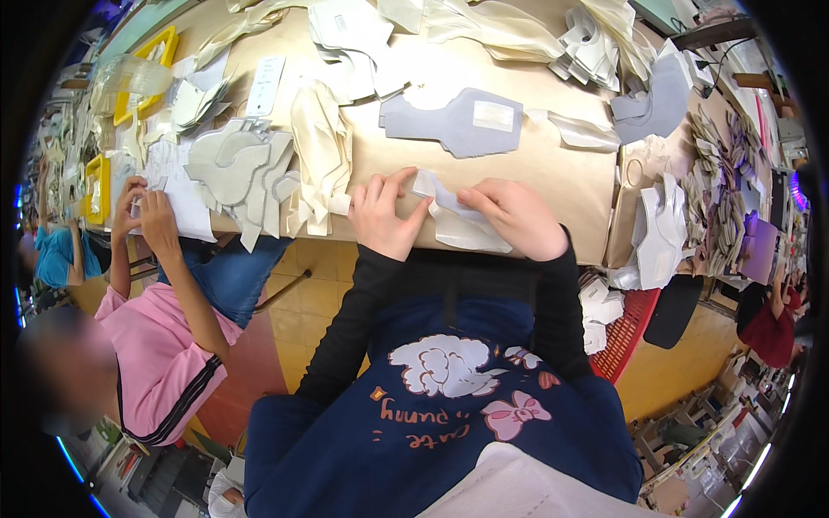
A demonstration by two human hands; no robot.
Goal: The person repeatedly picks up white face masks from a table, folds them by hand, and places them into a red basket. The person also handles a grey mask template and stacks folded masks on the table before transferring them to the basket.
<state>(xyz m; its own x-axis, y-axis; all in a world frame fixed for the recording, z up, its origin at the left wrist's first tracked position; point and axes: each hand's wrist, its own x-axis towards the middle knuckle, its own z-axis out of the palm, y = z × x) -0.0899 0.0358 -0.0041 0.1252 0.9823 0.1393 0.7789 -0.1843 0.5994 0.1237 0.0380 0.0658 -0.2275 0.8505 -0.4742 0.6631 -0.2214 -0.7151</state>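
"Head view: where's your glossy whitish cut piece (pixel 471 231) lying?"
"By the table (pixel 589 203) edge; your right hand (pixel 522 217) is pinching it, left hand (pixel 382 213) curling narrowly, contact unclear. It's seeming light, limp; favour its edges."

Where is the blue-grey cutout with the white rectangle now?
In the head view's upper half, slightly right of centre, the blue-grey cutout lies on the table beyond the left hand and right hand, a cream strip to its right.
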